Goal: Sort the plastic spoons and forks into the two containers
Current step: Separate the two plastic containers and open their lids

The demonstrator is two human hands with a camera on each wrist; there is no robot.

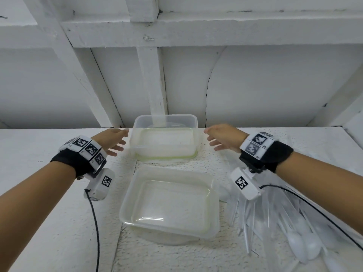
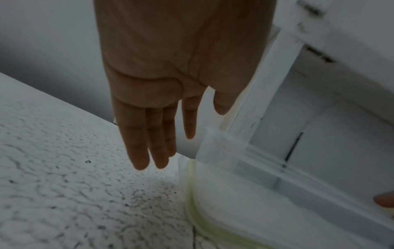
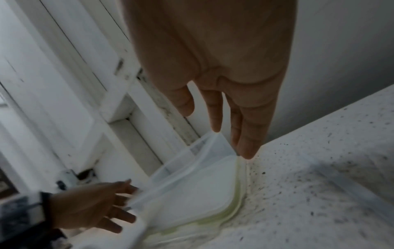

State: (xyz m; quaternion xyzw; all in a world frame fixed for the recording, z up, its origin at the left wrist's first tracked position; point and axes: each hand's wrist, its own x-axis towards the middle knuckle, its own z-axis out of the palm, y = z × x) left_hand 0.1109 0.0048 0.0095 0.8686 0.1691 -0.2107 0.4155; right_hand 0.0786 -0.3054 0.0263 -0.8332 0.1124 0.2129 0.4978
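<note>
Up at the back edge of the white table [image 1: 49,193], the far container [image 1: 165,138] sits between the person's two hands, neither of which grips it. Its base shows a greenish rim. The left hand [image 1: 112,141] hangs just beside its left wall, fingers [image 2: 138,143] straight and slightly spread, holding nothing. The right hand [image 1: 224,138] is likewise wide and relaxed by the right wall; in the right wrist view its fingertips [image 3: 247,148] look close to the container's corner, though contact cannot be told. Nearer the person lies the near container [image 1: 170,203], a shallower clear tub, apart from the far one. Right of it, under the right forearm, the plastic spoons and forks [image 1: 284,228] lie in a loose pile on the table. Both wrists carry black bands with marker blocks [image 1: 88,148], and a black cable [image 1: 96,222] trails from the left one.
</note>
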